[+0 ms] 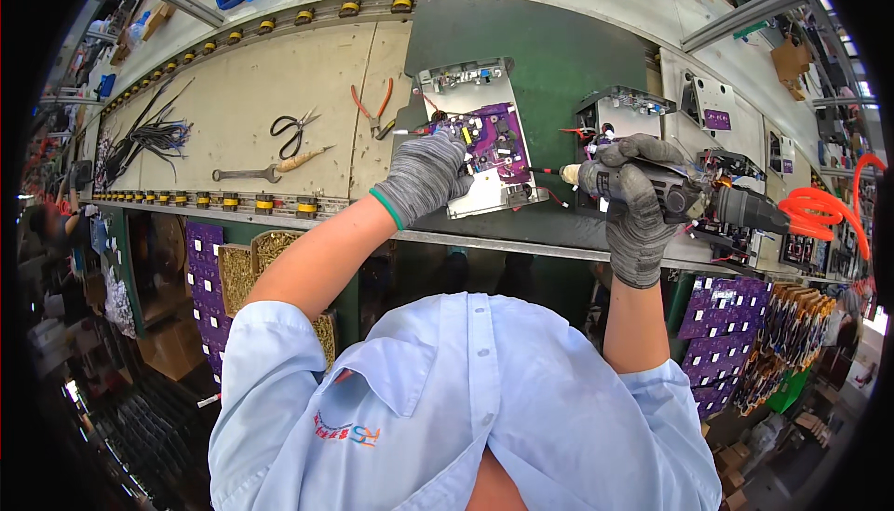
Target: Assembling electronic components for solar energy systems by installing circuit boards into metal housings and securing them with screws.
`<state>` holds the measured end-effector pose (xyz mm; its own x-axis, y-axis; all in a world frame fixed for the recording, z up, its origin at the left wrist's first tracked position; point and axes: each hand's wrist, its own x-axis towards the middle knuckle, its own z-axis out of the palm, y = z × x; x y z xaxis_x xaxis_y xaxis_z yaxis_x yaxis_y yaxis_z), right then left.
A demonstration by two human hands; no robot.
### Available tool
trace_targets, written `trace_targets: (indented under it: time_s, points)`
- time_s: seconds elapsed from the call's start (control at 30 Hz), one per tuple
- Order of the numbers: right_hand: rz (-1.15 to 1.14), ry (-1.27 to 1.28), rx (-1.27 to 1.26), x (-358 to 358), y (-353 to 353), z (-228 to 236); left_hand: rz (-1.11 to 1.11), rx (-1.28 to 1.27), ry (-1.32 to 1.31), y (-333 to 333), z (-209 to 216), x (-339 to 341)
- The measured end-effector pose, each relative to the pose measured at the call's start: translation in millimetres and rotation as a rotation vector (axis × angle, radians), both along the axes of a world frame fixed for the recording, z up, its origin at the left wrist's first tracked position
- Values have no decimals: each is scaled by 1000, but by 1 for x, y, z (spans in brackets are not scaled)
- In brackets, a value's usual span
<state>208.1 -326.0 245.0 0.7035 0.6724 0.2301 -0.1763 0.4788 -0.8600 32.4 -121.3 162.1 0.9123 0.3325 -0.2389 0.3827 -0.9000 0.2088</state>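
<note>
A purple circuit board lies in an open silver metal chassis in front of me. My left hand, in a grey knit glove, is closed at the board's left side, with its fingers curled over the components and wires. What sits under the fingertips is partly hidden. In my gloved right hand is a dark power screwdriver, held level. Its thin bit points left, near the chassis's right edge; whether it touches anything I cannot tell.
Pliers, scissors and a wrench lie on the bench to the left, beyond them a bundle of cables. A second chassis stands at right. An orange coiled hose trails from the screwdriver. Screw trays sit below the bench edge.
</note>
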Motion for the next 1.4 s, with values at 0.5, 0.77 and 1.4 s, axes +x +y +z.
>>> trace_targets:
  time_s: [0.5, 0.77, 1.4]
  points:
    - [8, -2, -23, -11, 20, -13, -37, -63, -57, 4, 1, -3]
    - [49, -23, -107, -14, 29, -15, -46, -65, -93, 7, -9, -3]
    - [179, -334, -284, -27, 59, -10, -43, -36, 8, 4, -9, 0]
